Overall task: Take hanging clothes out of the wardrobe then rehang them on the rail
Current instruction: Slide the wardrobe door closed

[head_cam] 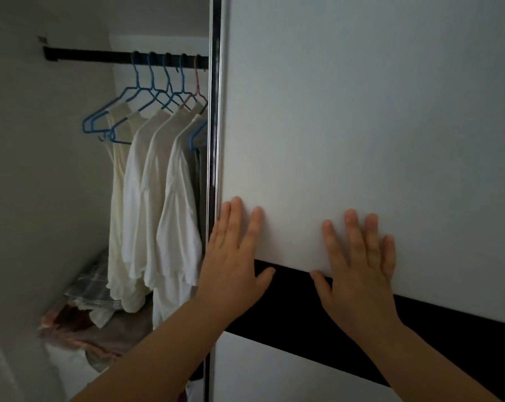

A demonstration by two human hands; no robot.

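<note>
Both flat hands, left hand and right hand, fingers straight, on the white sliding door, white shirts beside.

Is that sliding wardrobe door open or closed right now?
Partly open. The door covers the right side, while the gap at its left shows white shirts hanging on the rail. Both hands, left and right, press flat on it.

Dark wardrobe rail, blue hangers, pale shirts hanging
</note>
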